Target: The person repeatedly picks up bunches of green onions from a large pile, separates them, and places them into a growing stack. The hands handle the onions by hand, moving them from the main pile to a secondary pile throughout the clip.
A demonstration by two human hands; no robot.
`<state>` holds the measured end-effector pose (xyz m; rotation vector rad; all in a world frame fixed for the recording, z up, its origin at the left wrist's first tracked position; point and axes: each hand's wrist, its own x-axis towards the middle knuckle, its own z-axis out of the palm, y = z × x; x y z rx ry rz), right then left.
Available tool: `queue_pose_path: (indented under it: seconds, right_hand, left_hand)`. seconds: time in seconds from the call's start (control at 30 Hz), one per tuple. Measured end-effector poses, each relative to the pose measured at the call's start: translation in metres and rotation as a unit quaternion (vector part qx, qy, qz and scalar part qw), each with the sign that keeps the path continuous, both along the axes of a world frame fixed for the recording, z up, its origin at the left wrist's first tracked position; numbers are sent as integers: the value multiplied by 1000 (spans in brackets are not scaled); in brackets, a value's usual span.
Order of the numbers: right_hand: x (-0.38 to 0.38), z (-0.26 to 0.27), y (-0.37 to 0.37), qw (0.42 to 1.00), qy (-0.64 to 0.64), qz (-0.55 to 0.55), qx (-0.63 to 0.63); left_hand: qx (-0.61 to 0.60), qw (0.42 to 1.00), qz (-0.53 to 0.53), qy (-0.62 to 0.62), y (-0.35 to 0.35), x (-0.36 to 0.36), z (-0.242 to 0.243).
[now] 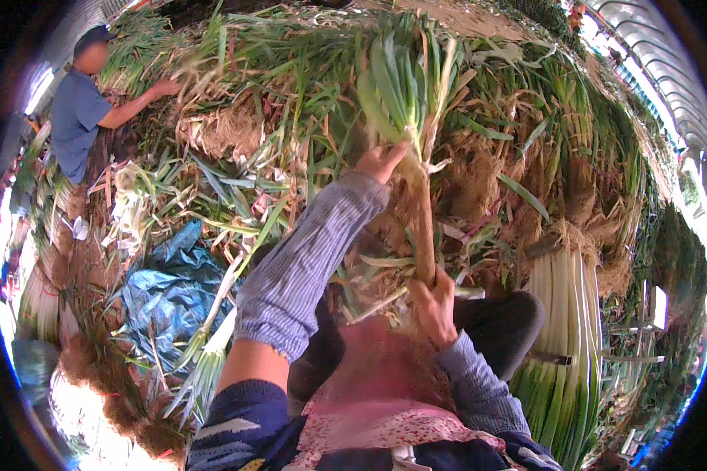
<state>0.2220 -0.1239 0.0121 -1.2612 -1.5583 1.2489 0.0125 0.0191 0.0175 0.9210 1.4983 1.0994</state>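
Note:
A long-stemmed leek or Welsh onion (425, 218) with a soil-brown stem is held in front of me, its green leaves fanning out at the far end. My right hand (435, 303) is closed around the near end of the stem, above my pink apron. Where the stem meets the leaves, my left hand (383, 162) touches the plant; blur and the wrist hide how its fingers lie. Beyond it are heaped unpeeled leeks (312, 76) with dry leaves and roots. To my right stands a bundle of clean white leeks (565, 294), roots at the far end.
A crumpled blue plastic sheet (171, 288) lies at the left, beside a few peeled stalks (218, 335) and leaf scraps. A person (82, 112) in a cap reaches towards the heap at the upper left. A metal rack (642, 335) stands at the right.

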Motion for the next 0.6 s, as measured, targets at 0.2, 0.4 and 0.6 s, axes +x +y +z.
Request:
queue_pose_path:
  seconds: [0.2,0.4,0.6]
  right_hand:
    - [52,1,-73,998,-62,-2,22]
    - [57,-2,1,985,-76,5,156]
    - [76,2,13,990,-87,28,105]
  left_hand:
    - [-12,984,174,-38,-28,48,-25]
    - [-4,973,71,-221,-111,129,-121]
    - [34,952,80,-293,-88,70,-153]
